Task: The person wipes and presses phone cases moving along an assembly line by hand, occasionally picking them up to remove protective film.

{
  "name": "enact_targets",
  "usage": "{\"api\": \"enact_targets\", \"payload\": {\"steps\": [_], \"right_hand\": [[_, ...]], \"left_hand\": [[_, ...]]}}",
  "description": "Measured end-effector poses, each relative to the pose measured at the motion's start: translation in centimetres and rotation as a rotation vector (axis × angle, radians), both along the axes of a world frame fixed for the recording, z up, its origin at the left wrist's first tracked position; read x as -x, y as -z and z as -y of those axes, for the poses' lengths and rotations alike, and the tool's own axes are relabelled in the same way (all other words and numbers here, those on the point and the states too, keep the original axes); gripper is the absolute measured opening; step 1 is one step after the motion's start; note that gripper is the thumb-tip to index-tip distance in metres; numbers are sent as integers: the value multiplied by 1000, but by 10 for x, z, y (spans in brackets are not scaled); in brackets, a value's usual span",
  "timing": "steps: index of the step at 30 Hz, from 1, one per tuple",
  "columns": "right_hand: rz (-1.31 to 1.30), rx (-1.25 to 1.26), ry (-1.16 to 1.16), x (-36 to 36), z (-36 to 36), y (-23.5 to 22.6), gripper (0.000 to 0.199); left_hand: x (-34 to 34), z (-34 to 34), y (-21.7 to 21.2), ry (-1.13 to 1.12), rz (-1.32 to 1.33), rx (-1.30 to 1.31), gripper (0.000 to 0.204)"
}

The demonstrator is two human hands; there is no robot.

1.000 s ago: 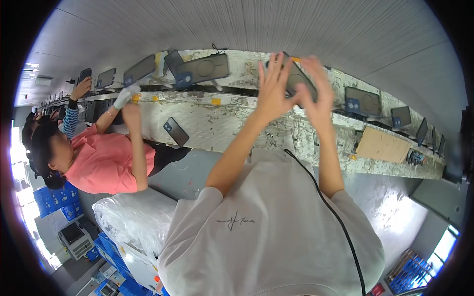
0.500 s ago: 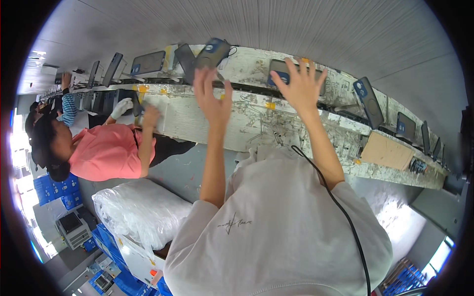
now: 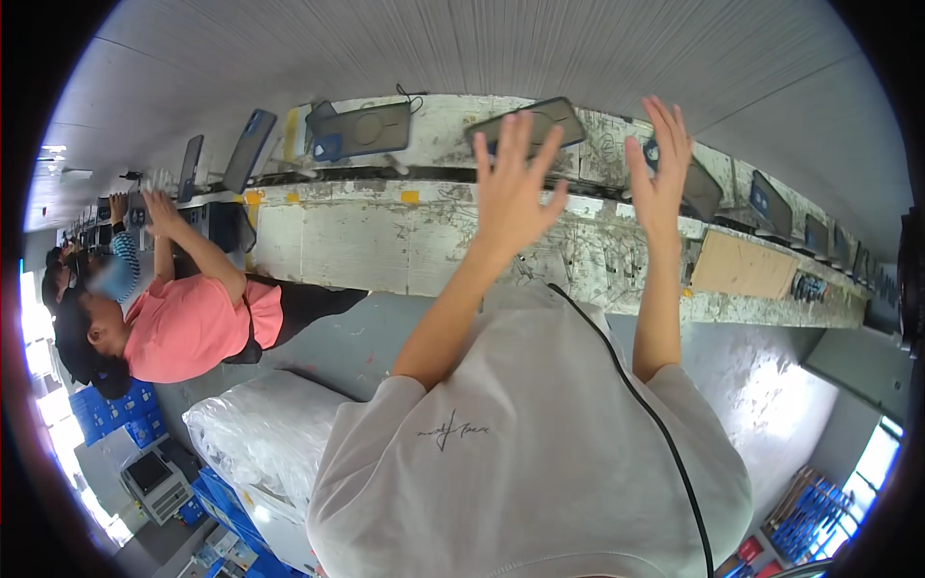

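Note:
My left hand is raised with its fingers spread, in front of a dark phone case that leans on the far strip of the bench. The fingers overlap the case's lower edge; whether they touch it I cannot tell. Further right, my right hand is held up with nothing in it, thumb apart from the fingers. Partly behind it, another dark phone case stands tilted. To the left, a phone case with a ring mark and a blue corner rests beyond the dark groove.
More phone cases stand along the line both ways. A brown board lies on the worn white bench at right. At left, a co-worker in a pink top reaches to the line. A plastic-wrapped bundle sits behind.
Both my hands have moved right, and the left one now stands before a different spot on the line. The cases' positions in view have shifted. The co-worker's arms have risen toward the line.

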State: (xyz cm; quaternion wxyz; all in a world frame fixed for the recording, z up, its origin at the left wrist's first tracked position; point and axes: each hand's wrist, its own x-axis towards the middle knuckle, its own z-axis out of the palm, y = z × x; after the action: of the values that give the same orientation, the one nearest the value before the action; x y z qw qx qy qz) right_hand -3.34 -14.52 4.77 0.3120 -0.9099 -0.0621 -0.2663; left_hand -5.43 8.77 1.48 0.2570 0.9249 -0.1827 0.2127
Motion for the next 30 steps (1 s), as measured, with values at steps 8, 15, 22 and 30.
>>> {"api": "enact_targets", "payload": {"steps": [8,15,22,30], "right_hand": [[65,38,-352,-24,-180,0,55],[-82,378,21,-35,-141,60,76],[-76,379,38,-18,-29,57,71],[71,43,45,6,36,0,49]], "left_hand": [[104,-7,47,432,-201,263,52],[56,-138,31,-172,193,282,26],[-83,-173,-38,211,75,-78,54],[-94,-16,16,276,-142,-299,83]]}}
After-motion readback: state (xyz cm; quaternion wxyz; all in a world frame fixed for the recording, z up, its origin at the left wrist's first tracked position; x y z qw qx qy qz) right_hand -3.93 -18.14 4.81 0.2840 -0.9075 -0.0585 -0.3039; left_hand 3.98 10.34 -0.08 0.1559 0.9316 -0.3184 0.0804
